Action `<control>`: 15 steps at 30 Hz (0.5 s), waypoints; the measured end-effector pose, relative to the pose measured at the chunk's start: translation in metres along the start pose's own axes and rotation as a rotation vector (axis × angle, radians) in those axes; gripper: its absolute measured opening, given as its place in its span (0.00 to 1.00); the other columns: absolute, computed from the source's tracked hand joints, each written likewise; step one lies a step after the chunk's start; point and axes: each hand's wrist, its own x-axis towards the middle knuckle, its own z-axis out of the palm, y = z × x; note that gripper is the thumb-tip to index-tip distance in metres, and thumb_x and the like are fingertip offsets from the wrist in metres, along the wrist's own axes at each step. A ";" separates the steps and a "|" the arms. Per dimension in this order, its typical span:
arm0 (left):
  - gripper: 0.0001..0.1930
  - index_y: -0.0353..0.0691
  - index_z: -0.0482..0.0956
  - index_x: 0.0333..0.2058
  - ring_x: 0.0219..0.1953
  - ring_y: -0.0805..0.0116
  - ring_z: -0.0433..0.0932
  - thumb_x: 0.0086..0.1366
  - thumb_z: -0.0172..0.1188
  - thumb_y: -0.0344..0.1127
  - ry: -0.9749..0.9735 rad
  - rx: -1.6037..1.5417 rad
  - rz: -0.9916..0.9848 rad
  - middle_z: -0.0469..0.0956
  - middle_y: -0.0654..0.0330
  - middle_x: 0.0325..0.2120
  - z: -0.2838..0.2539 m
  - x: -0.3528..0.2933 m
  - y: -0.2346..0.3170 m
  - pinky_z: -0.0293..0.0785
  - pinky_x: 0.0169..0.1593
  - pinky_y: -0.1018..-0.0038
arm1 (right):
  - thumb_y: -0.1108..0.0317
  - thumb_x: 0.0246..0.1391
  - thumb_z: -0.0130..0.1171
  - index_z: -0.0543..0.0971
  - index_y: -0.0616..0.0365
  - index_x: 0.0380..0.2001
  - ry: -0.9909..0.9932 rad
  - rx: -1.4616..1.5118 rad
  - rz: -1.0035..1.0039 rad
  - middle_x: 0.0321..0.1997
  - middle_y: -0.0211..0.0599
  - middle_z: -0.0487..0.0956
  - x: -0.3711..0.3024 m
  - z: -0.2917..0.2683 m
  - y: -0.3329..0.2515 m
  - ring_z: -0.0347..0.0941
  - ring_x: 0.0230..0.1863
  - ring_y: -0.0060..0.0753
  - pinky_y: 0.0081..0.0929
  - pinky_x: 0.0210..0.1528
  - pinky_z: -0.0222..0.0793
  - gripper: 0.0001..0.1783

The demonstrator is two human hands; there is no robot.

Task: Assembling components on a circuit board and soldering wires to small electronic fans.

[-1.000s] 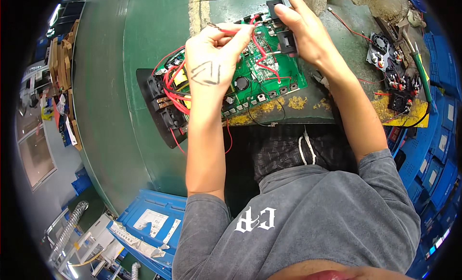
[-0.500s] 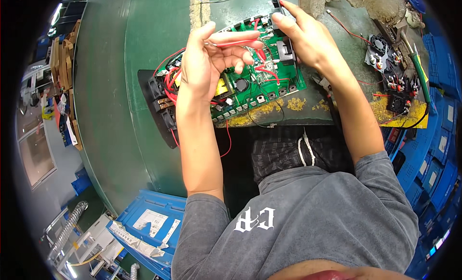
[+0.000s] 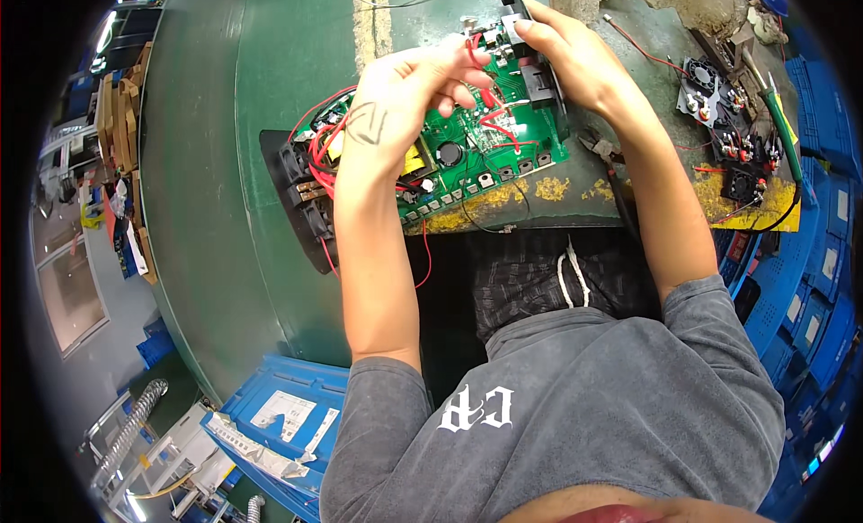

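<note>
A green circuit board (image 3: 535,145) with black, yellow and silver parts lies on the bench in front of me. My left hand (image 3: 409,87) reaches over its far side, thumb and fingers closed on a short red wire (image 3: 474,51); the fingertips are partly hidden. At the board's right end my right hand (image 3: 580,64) grips an upright black end panel (image 3: 539,84) with sockets, the thumb on its inner side and the other fingers behind it. A second black panel (image 3: 279,177) with small fans stands at the left end, beside bundled red wires (image 3: 319,154).
Pliers (image 3: 600,147) lie right of the board. Farther right are small fan assemblies (image 3: 706,73) with wires and a green-handled soldering iron (image 3: 780,127). Blue bins (image 3: 814,271) line the right side. A blue crate (image 3: 297,379) stands at lower left, below the green bench (image 3: 207,208).
My left hand has turned over and moved right and up, its fingers closing on the red wire near the end panel. My right hand has tilted the panel slightly.
</note>
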 end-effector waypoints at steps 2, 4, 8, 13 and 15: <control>0.21 0.30 0.87 0.39 0.28 0.79 0.78 0.70 0.63 0.47 0.046 0.159 0.059 0.86 0.57 0.29 0.006 -0.001 0.000 0.71 0.33 0.82 | 0.50 0.64 0.53 0.69 0.59 0.66 -0.002 -0.106 0.030 0.55 0.58 0.79 -0.009 -0.001 -0.021 0.77 0.56 0.53 0.38 0.62 0.69 0.33; 0.21 0.31 0.87 0.36 0.25 0.79 0.77 0.69 0.65 0.49 0.091 0.150 -0.009 0.86 0.59 0.27 0.007 -0.001 0.001 0.69 0.30 0.81 | 0.48 0.64 0.51 0.70 0.59 0.65 0.074 -0.116 -0.016 0.57 0.59 0.78 -0.014 0.001 -0.032 0.75 0.59 0.57 0.41 0.63 0.68 0.34; 0.16 0.36 0.87 0.33 0.26 0.79 0.78 0.65 0.69 0.45 0.039 0.329 -0.003 0.84 0.62 0.24 -0.001 -0.001 0.000 0.68 0.28 0.81 | 0.49 0.64 0.52 0.70 0.57 0.65 0.086 -0.164 -0.067 0.57 0.59 0.78 -0.011 -0.001 -0.013 0.74 0.61 0.58 0.43 0.64 0.67 0.33; 0.10 0.36 0.86 0.41 0.27 0.80 0.79 0.61 0.71 0.30 -0.013 0.228 0.074 0.83 0.64 0.27 -0.004 -0.003 -0.007 0.70 0.31 0.83 | 0.50 0.64 0.51 0.70 0.56 0.65 0.023 -0.119 -0.014 0.58 0.59 0.78 -0.012 -0.002 -0.022 0.74 0.61 0.58 0.43 0.64 0.67 0.31; 0.12 0.37 0.85 0.44 0.29 0.79 0.80 0.61 0.71 0.28 -0.023 0.339 0.163 0.84 0.64 0.28 -0.004 -0.002 -0.009 0.75 0.35 0.82 | 0.50 0.64 0.51 0.70 0.56 0.65 0.032 -0.134 -0.040 0.58 0.58 0.78 -0.010 -0.002 -0.014 0.74 0.60 0.58 0.43 0.64 0.67 0.31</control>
